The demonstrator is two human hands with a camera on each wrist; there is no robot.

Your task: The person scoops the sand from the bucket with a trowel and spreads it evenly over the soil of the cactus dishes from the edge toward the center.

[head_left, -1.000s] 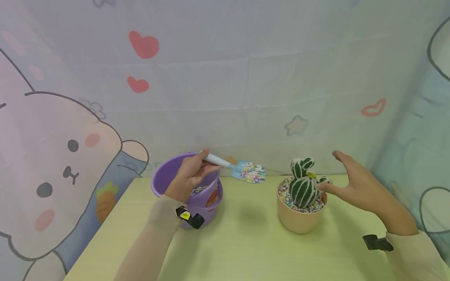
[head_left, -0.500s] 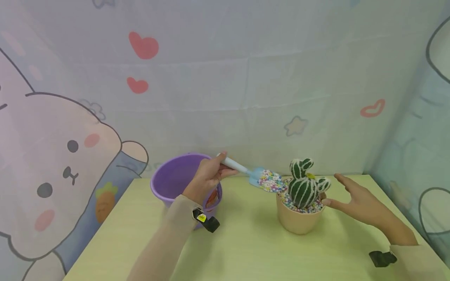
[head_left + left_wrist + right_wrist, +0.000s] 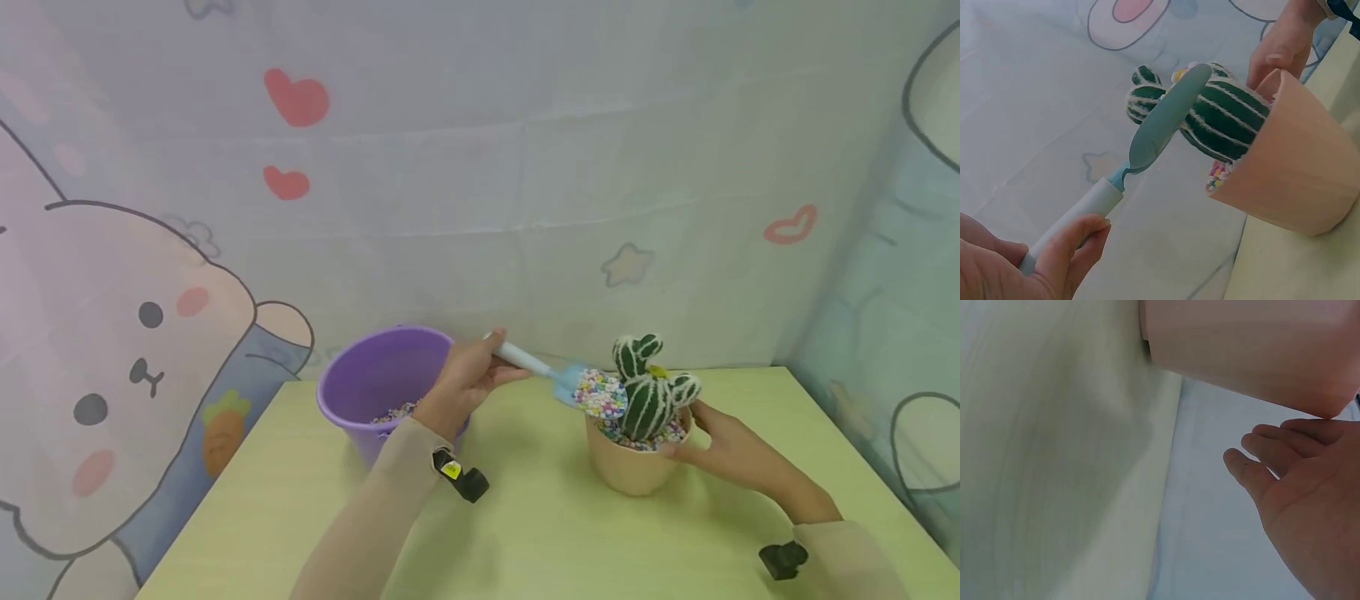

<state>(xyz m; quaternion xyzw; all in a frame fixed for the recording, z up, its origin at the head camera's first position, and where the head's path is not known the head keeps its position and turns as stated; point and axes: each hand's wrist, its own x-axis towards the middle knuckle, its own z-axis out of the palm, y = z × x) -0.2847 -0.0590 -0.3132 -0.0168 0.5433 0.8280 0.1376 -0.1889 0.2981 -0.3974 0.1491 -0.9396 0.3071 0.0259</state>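
My left hand (image 3: 467, 385) grips the white handle of a small blue toy trowel (image 3: 567, 382). Multicoloured pebbles (image 3: 600, 393) heap its blade, which is held level over the left rim of a peach plant pot (image 3: 630, 468). In the pot, a green knitted cactus (image 3: 645, 407) with white stripes stands in more pebbles (image 3: 663, 435). In the left wrist view the blade (image 3: 1169, 119) appears edge-on before the cactus (image 3: 1229, 119). My right hand (image 3: 738, 450) rests at the pot's right rim, thumb in front; its lower fingers (image 3: 1272, 453) look fairly straight beside the pot wall.
A purple bucket (image 3: 352, 425) stands left on the pale yellow-green table (image 3: 540, 533), partly hidden by my left forearm. Pebbles (image 3: 393, 412) lie inside it. A printed cloth backdrop (image 3: 465, 192) rises behind the table, and another side hanging (image 3: 885, 333) at right.
My left hand has carried the loaded trowel rightward from over the bucket to the pot. My right hand has come down and in from the right to the pot's rim.
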